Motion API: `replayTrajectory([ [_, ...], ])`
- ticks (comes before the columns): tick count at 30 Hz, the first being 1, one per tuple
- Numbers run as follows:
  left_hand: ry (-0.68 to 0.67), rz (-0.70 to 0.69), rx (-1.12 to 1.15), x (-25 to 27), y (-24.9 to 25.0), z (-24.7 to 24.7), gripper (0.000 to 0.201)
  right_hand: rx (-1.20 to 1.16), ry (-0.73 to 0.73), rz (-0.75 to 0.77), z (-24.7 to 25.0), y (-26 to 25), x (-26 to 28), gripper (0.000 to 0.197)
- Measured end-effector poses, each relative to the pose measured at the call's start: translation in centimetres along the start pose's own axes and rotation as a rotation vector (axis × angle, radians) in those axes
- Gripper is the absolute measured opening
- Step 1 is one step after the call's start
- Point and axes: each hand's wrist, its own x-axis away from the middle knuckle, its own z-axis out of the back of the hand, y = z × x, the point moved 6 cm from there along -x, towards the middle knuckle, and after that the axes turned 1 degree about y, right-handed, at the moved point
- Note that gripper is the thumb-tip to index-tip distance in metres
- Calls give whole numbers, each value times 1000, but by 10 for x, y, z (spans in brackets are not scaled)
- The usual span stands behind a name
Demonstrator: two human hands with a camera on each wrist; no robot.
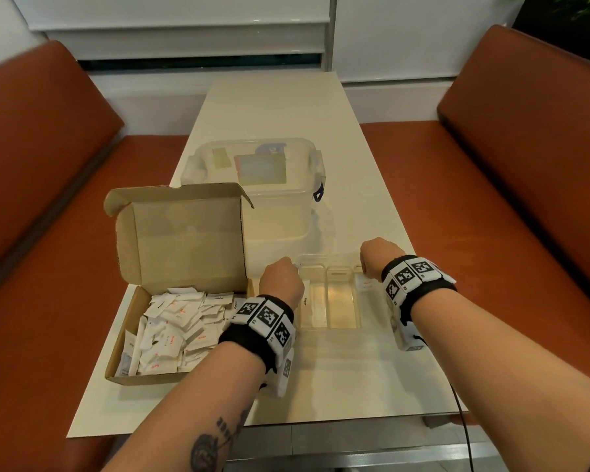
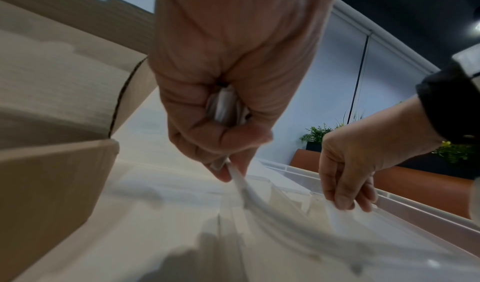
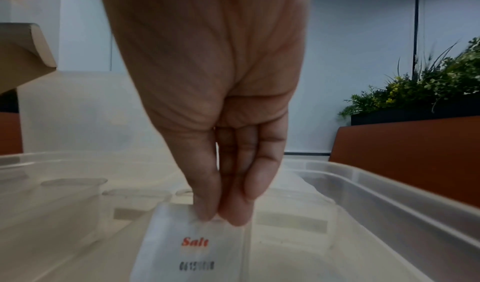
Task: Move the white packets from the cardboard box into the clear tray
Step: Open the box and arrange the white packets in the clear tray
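An open cardboard box at the table's left holds several white packets. Just right of it stands the clear tray, split into narrow compartments. My left hand hovers over the tray's left end and pinches a white packet marked Sugar, with more packets bunched in its palm. My right hand is at the tray's right end. There its thumb and fingertips pinch the top edge of a Salt packet, which stands inside a compartment of the tray.
A large clear lidded storage container stands right behind the box and tray. Orange bench seats flank the narrow cream table. A black cable hangs off the front right edge.
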Motion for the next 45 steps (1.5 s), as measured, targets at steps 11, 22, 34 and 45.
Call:
replayTrajectory([
  [11, -8, 15, 0, -1, -1, -2, 23, -17, 19, -1, 3, 2, 1, 14],
  [22, -4, 25, 19, -2, -1, -2, 24, -43, 46, 13, 6, 2, 1, 14],
  [34, -21, 72, -54, 3, -3, -1, 23, -194, 93, 8, 19, 5, 16, 19],
  [45, -26, 72, -92, 8, -3, -1, 19, -243, -4, 49, -2, -5, 19, 25],
])
